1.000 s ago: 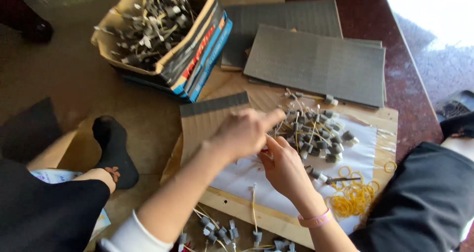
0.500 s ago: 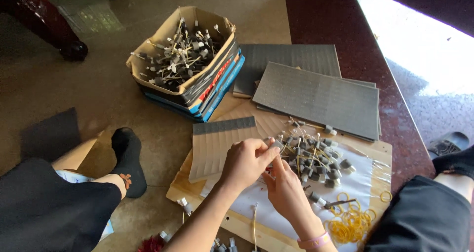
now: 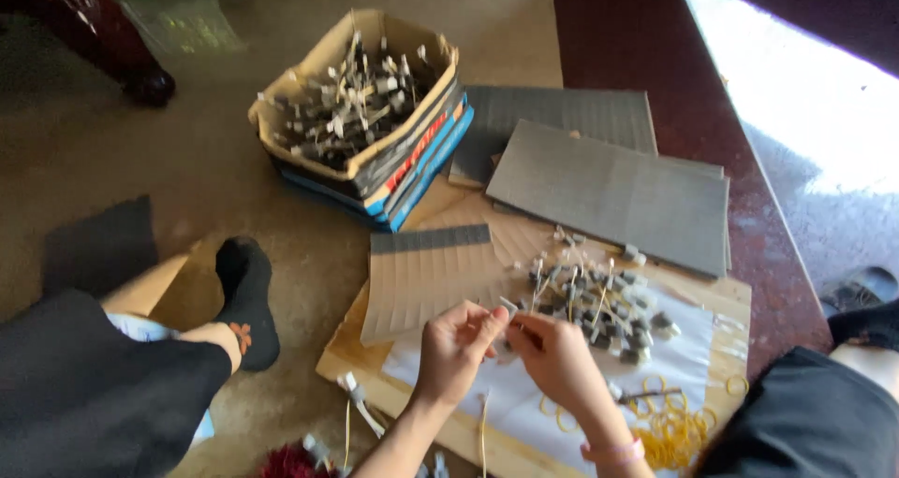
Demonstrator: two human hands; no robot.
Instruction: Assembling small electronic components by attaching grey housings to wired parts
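Note:
My left hand [image 3: 453,349] and my right hand [image 3: 560,358] meet above a wooden board [image 3: 348,352] on the floor. Together they pinch a small grey clip-like piece with a thin stick [image 3: 507,307] between the fingertips. Just beyond the hands lies a heap of the same small grey pieces on sticks [image 3: 599,300], resting on a white sheet [image 3: 693,347]. A ribbed grey-and-tan card [image 3: 421,274] lies to the left of the heap. My right wrist wears a pink band.
A cardboard box [image 3: 375,155] full of similar pieces sits on a stack at upper left. Flat grey ribbed sheets [image 3: 609,178] lie at upper right. Yellow rubber bands [image 3: 679,431] are scattered by my right arm. My black-socked foot [image 3: 245,295] rests at left.
The view has shifted, so the box and sheets appear lower in the picture. My hands have drawn back from the heap toward me and stay joined on a small piece.

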